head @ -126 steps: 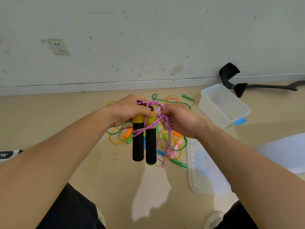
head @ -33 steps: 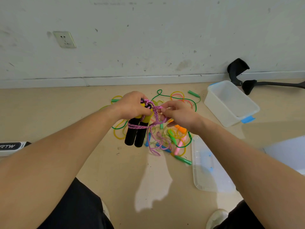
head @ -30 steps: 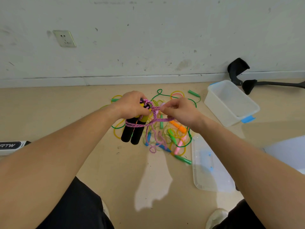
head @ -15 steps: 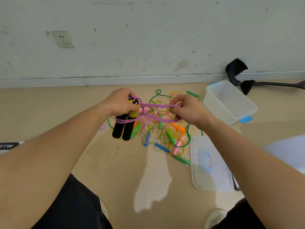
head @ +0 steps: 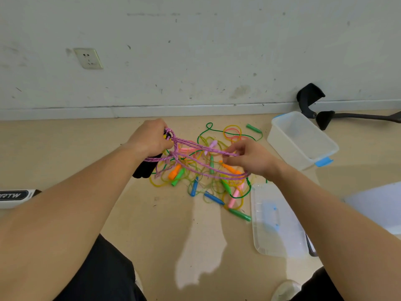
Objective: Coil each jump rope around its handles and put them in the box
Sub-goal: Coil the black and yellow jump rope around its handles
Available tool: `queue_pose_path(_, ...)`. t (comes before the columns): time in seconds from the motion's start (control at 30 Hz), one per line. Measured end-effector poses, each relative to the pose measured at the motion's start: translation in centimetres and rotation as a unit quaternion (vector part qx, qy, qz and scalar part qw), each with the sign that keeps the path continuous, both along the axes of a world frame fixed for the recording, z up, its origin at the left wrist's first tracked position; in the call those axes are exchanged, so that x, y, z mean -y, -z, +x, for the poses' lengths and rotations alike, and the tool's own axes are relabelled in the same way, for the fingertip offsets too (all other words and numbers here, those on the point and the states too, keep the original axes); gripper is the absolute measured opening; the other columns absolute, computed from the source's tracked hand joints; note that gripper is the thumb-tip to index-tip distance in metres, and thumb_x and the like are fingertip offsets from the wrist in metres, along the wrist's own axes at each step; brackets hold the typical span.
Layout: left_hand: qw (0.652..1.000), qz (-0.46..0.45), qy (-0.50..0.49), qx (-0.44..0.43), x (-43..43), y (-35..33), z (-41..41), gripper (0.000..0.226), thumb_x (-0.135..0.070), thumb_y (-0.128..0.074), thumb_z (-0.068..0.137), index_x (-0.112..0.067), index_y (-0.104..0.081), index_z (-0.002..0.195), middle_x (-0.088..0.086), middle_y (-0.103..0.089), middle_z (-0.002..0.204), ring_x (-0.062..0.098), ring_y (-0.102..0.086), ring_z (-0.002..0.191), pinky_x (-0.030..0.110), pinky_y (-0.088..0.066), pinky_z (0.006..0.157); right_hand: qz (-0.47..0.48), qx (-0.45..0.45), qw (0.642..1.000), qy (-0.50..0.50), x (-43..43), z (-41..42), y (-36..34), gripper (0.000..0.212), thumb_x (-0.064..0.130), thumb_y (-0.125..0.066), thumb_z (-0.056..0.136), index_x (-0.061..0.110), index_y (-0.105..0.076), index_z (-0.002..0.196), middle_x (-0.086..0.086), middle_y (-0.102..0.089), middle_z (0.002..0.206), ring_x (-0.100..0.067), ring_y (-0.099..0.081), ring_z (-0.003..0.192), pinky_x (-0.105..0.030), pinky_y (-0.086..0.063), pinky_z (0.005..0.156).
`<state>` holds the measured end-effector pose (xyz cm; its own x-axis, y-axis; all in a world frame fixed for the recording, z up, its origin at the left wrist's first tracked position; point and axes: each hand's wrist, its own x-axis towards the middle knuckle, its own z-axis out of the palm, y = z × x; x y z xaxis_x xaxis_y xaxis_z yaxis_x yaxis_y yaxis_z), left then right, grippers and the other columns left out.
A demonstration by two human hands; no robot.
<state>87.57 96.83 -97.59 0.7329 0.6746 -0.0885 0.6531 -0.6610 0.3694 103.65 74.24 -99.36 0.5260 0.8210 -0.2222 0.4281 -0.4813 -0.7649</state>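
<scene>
Left hand grips black handles (an anchor); right hand pinches the pink rope taut between its fingers for winding

- the rope is seen braided in pink and purple, flecked with dark.
- its handles are shown black, with a bit of yellow at the top.
- the loose ropes on the floor are coloured green, yellow, orange, blue and pink.
- the box is seen milky white, with light blue clips.
- the lid is seen clear, with light blue at its middle.
- the floor is shown beige.
</scene>
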Motion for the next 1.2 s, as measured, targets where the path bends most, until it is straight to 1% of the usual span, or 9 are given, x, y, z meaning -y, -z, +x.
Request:
queue_pose_path(0.1, 1.000, 0.000, -0.006, 0.008, 0.1, 0.1, 0.1, 0.025, -0.022, -0.077, 0.075, -0.008, -0.067, 0.092, 0.012, -0.067, 0.089, 0.031, -0.062, 0.087, 0.037, -0.052, 0.073, -0.072, 0.103, 0.992, -0.017, 0.3, 0.1, 0.7, 0.015, 0.013, -0.073, 0.077, 0.020, -0.063, 0.069, 0.002, -0.056, 0.061, -0.014, -0.051, 0.056, -0.030, -0.042, 0.060)
queue_pose_path(0.3, 0.999, -0.028, -0.043, 0.014, -0.6, -0.2, -0.7, 0.016, -0.023, -0.076, 0.073, -0.012, -0.068, 0.081, 0.008, -0.066, 0.080, 0.029, -0.062, 0.081, 0.032, -0.045, 0.062, 0.110, -0.242, 0.961, 0.081, 1.8, -0.2, -0.1, 0.007, 0.002, -0.071, 0.087, 0.005, -0.065, 0.085, -0.002, -0.054, 0.058, -0.016, -0.054, 0.053, -0.038, -0.056, 0.072)
queue_pose_path(0.4, 0.998, -0.028, -0.054, 0.019, -0.5, -0.5, -0.6, 0.023, -0.020, -0.076, 0.076, -0.008, -0.064, 0.092, 0.010, -0.065, 0.089, 0.031, -0.061, 0.086, 0.034, -0.048, 0.068, -0.014, 0.002, 0.999, 0.050, 2.3, 0.4, 1.1, 0.012, 0.013, -0.072, 0.086, 0.014, -0.065, 0.075, -0.002, -0.054, 0.059, -0.018, -0.052, 0.055, -0.033, -0.050, 0.059)
queue_pose_path(0.47, 0.998, -0.028, -0.055, 0.017, -0.2, -0.6, -0.5, 0.030, -0.021, -0.076, 0.077, -0.006, -0.062, 0.100, 0.012, -0.064, 0.094, 0.032, -0.061, 0.089, 0.039, -0.051, 0.074, -0.150, 0.163, 0.975, -0.004, 2.8, 0.7, 2.3, 0.010, 0.019, -0.063, 0.086, 0.014, -0.065, 0.077, -0.004, -0.060, 0.069, -0.023, -0.056, 0.068, -0.032, -0.046, 0.063)
queue_pose_path(0.67, 0.998, -0.046, -0.028, 0.032, 0.7, -0.9, 0.0, 0.032, -0.023, -0.076, 0.077, -0.010, -0.062, 0.104, 0.008, -0.064, 0.097, 0.027, -0.059, 0.091, 0.035, -0.048, 0.073, -0.305, 0.216, 0.927, -0.030, 3.5, 0.8, 2.8, 0.016, 0.020, -0.063, 0.082, 0.021, -0.064, 0.099, -0.006, -0.067, 0.099, -0.028, -0.061, 0.089, -0.034, -0.054, 0.076)
queue_pose_path(0.8, 0.992, -0.104, 0.003, 0.064, 1.9, -1.7, 0.4, 0.027, -0.024, -0.079, 0.077, -0.015, -0.067, 0.100, 0.002, -0.066, 0.094, 0.022, -0.060, 0.090, 0.030, -0.044, 0.072, -0.301, 0.224, 0.926, -0.030, 3.4, 0.8, 3.1, 0.061, 0.032, -0.071, 0.081, 0.020, -0.049, 0.137, -0.013, -0.055, 0.128, -0.034, -0.053, 0.118, -0.042, -0.050, 0.094)
queue_pose_path(0.9, 0.986, -0.140, 0.025, 0.085, 3.2, -2.4, 0.8, 0.025, -0.024, -0.079, 0.077, -0.017, -0.069, 0.099, 0.002, -0.068, 0.093, 0.020, -0.062, 0.087, 0.032, -0.049, 0.074, -0.224, 0.227, 0.947, -0.047, 2.3, -0.5, 2.2, 0.069, 0.033, -0.072, 0.080, 0.019, -0.044, 0.142, -0.012, -0.051, 0.130, -0.034, -0.047, 0.125, -0.040, -0.045, 0.101)
queue_pose_path(1.03, 0.979, -0.169, 0.068, 0.095, 4.8, -2.6, 1.4, 0.020, -0.023, -0.080, 0.076, -0.021, -0.068, 0.092, -0.003, -0.068, 0.086, 0.013, -0.062, 0.078, 0.026, -0.047, 0.066, 0.029, 0.149, 0.987, -0.059, 0.0, -3.7, 0.8, 0.039, 0.031, -0.071, 0.077, 0.025, -0.058, 0.114, 0.002, -0.056, 0.108, -0.016, -0.056, 0.097, -0.036, -0.049, 0.089)
queue_pose_path(1.2, 0.971, -0.192, 0.088, 0.115, 5.8, -3.3, 1.5, 0.020, -0.021, -0.080, 0.077, -0.029, -0.065, 0.088, -0.014, -0.065, 0.079, -0.001, -0.059, 0.069, 0.011, -0.040, 0.053, 0.068, 0.157, 0.985, -0.035, -1.3, -5.3, 0.3, 0.044, 0.032, -0.075, 0.078, 0.023, -0.051, 0.115, 0.001, -0.049, 0.112, -0.019, -0.054, 0.091, -0.032, -0.048, 0.079)
